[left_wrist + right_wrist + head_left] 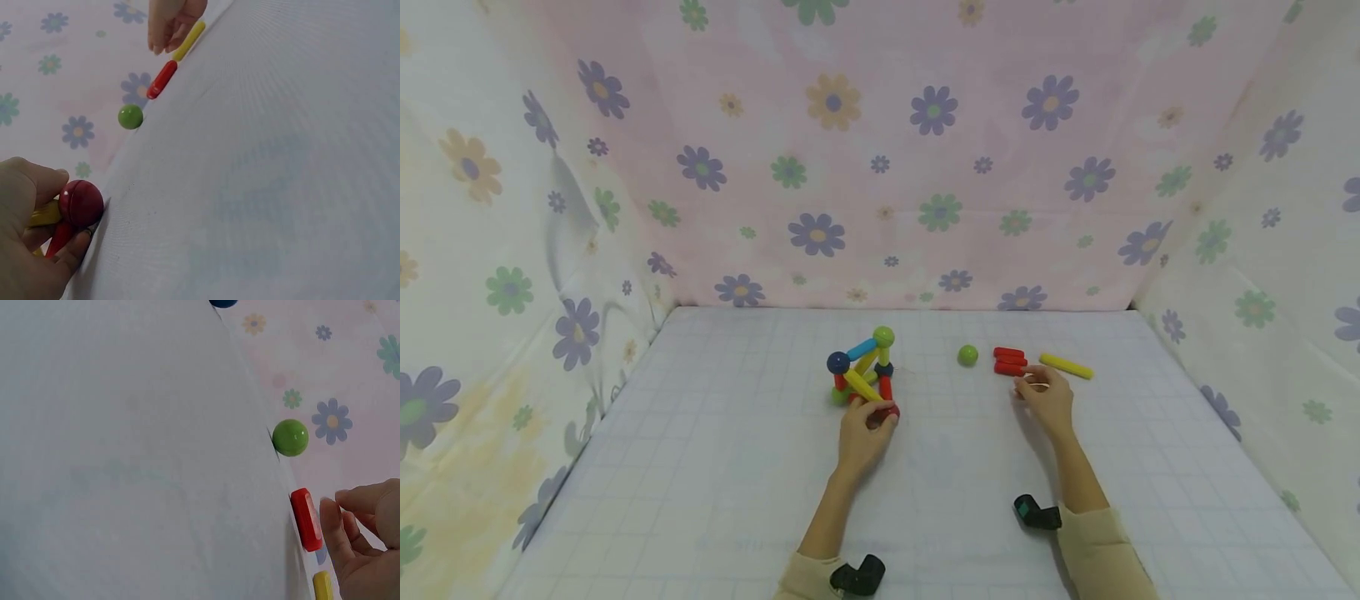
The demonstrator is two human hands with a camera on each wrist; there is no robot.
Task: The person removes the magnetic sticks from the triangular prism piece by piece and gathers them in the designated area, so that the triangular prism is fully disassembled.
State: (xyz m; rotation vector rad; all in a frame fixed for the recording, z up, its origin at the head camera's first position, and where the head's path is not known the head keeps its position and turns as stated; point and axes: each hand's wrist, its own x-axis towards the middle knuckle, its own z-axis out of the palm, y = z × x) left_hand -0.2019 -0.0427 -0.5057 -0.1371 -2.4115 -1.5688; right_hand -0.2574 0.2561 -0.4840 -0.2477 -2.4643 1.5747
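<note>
A ball-and-rod toy frame (863, 379) stands near the middle of the table, with rods in yellow, red, blue and green joined at dark blue, green and red balls. My left hand (865, 433) grips its near corner, thumb and fingers around the red ball (81, 204); part of the frame is hidden behind the hand. To the right lie several short red rods (1010, 353), side by side. My right hand (1049, 402) hovers right by the nearest red rod (306, 520), thumb and forefinger bent towards each other with nothing seen between them.
A loose green ball (967, 356) sits between the toy frame and the red rods. Behind my right hand lies a longer yellow rod (1066, 366). Flowered cloth walls (880, 258) enclose the white table (715, 467) at the back and both sides.
</note>
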